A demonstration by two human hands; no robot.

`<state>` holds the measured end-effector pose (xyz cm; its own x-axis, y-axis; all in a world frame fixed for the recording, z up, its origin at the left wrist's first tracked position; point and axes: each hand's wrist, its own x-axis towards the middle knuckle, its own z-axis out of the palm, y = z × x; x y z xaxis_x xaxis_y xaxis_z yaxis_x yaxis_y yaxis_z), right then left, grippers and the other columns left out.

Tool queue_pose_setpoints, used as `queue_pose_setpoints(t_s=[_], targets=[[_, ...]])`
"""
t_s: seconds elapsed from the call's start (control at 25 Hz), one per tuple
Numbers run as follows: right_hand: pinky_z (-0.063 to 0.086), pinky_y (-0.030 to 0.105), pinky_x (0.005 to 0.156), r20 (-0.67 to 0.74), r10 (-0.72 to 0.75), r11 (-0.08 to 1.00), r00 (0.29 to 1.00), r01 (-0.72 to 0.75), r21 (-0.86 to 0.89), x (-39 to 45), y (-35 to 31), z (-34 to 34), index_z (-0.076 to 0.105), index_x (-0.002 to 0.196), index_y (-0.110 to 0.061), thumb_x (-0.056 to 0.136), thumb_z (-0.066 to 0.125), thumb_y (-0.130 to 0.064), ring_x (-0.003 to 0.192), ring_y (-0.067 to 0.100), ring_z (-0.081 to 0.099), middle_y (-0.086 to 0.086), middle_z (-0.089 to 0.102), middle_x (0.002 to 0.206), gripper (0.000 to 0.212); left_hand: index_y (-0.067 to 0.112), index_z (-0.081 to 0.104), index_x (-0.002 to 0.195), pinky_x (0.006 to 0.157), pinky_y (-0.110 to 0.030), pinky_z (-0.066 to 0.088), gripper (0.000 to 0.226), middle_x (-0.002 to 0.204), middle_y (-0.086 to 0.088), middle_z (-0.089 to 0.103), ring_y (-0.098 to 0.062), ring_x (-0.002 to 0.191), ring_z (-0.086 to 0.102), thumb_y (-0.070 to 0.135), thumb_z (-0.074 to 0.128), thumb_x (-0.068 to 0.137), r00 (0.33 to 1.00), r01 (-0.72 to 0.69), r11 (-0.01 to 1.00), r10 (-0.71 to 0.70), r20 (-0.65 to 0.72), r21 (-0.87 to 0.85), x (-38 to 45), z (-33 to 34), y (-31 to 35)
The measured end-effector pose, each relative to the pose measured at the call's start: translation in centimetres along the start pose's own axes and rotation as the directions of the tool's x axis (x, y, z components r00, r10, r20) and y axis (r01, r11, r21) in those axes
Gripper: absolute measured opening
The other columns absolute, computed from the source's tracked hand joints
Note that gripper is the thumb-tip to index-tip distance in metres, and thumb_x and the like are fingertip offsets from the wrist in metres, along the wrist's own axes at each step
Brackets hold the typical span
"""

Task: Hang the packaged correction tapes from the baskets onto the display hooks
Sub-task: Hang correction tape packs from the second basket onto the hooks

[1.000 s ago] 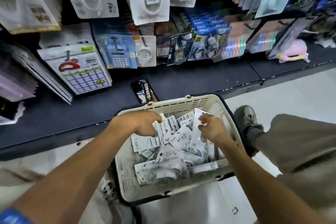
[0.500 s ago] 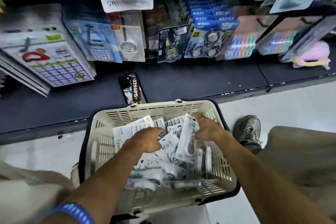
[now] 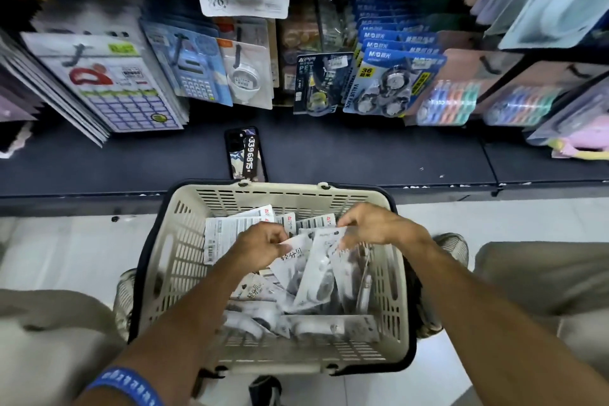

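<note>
STEP: pick from basket, lower centre | LEFT: left hand pinches a correction tape pack in the pile | RIGHT: right hand pinches the top edge of an upright pack, likely to free its hang hole; hooks upper centre, well apart

packaged correction tapes in basket; phone on shelf behind

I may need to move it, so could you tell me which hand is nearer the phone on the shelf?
Left. The left hand is just below the phone; the right hand is below it, further right.
</note>
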<state>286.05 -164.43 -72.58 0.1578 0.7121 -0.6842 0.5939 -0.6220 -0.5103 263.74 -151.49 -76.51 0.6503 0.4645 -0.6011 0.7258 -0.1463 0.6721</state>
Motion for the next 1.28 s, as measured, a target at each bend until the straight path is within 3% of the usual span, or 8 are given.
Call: queue_pose_setpoints(t_s=[0.16,0.28,0.48,0.64,0.8,1.0,1.12,1.28], targets=[[0.048,0.014,0.058,-0.131,-0.159,0.885,0.979,0.2,0.42,-1.1,-2.8,-1.9,0.078,0.072,-0.029,0.079,0.086,-0.018,0.066,0.0,0.067,-0.012,0.074,0.073,0.015,0.015,0.068,0.072,0.06,-0.013,0.048,0.022,0.062,0.012,0.073,0.003,0.055,0.062,-0.002,0.076,0.085,0.984,-0.106,0.888,0.029,-0.177,-0.447,-0.5,-2.6,2.8],[0.054,0.021,0.062,-0.348,-0.111,0.71,0.931,0.319,0.628,-1.6,-3.8,-1.1,0.08,0.078,-0.025,0.074,0.089,-0.021,0.072,0.008,0.072,-0.004,0.078,0.081,0.011,0.016,0.075,0.072,0.05,-0.014,0.049,0.01,0.065,0.007,0.075,-0.001,0.053,0.064,0.013,0.082,0.079,0.972,-0.168,0.713,0.003,-0.237,-0.681,-1.4,-4.6,5.7],[0.059,0.027,0.069,-0.463,-0.08,0.428,0.883,0.45,0.784,-2.5,-5.8,0.0,0.08,0.086,-0.015,0.06,0.092,-0.022,0.081,0.016,0.075,0.003,0.077,0.098,0.03,0.015,0.079,0.068,0.059,-0.026,0.056,0.012,0.074,-0.007,0.077,-0.016,0.06,0.07,0.023,0.087,0.068,0.97,-0.203,0.652,0.031,-0.241,-0.73,-3.8,-7.2,10.0],[0.061,0.033,0.066,-0.487,-0.035,0.288,0.873,0.475,0.831,-3.6,-8.2,0.4,0.079,0.088,-0.012,0.067,0.086,-0.017,0.078,0.023,0.076,0.018,0.078,0.095,0.024,0.011,0.076,0.098,0.068,-0.036,0.063,0.048,0.105,-0.012,0.079,-0.024,0.083,0.077,0.051,0.078,0.072,0.98,-0.19,0.338,0.129,-0.154,-0.922,-6.1,-8.5,11.3],[0.063,0.044,0.077,-0.521,0.148,0.097,0.84,0.512,0.853,-4.4,-10.0,-0.5,0.071,0.105,-0.001,0.08,0.078,-0.007,0.082,0.029,0.075,0.019,0.078,0.099,0.027,0.017,0.069,0.126,0.084,-0.037,0.061,0.054,0.119,-0.01,0.076,-0.026,0.104,0.075,0.045,0.074,0.081,0.975,-0.214,0.547,0.169,-0.143,-0.809,-6.7,-8.0,10.3],[0.062,0.041,0.069,-0.603,0.305,0.252,0.737,0.548,0.798,-4.7,-11.2,0.0,0.075,0.099,-0.005,0.088,0.076,-0.009,0.073,0.029,0.073,0.013,0.079,0.087,0.011,0.015,0.078,0.114,0.08,-0.041,0.061,0.041,0.113,-0.016,0.076,-0.033,0.094,0.075,0.045,0.054,0.098,0.996,0.042,0.42,0.057,0.073,-0.907,-5.9,-7.1,8.2],[0.061,0.042,0.071,-0.705,0.344,0.455,0.62,0.547,0.703,-4.2,-11.9,0.0,0.078,0.091,-0.014,0.087,0.079,-0.017,0.077,0.028,0.074,0.009,0.079,0.085,0.005,0.009,0.08,0.101,0.076,-0.046,0.058,0.028,0.101,-0.019,0.077,-0.034,0.082,0.073,0.031,0.067,0.087,0.999,0.0,0.57,-0.036,-0.025,-0.822,-5.2,-7.3,8.0],[0.061,0.033,0.06,-0.625,0.324,0.337,0.71,0.531,0.778,-4.9,-11.7,-1.4,0.078,0.081,-0.018,0.089,0.077,-0.013,0.069,0.021,0.074,0.009,0.079,0.083,0.009,0.02,0.075,0.117,0.08,-0.048,0.061,0.045,0.108,-0.015,0.078,-0.034,0.094,0.076,0.056,0.059,0.094,1.0,-0.002,0.559,0.002,-0.001,-0.829,-5.0,-7.8,8.5]])
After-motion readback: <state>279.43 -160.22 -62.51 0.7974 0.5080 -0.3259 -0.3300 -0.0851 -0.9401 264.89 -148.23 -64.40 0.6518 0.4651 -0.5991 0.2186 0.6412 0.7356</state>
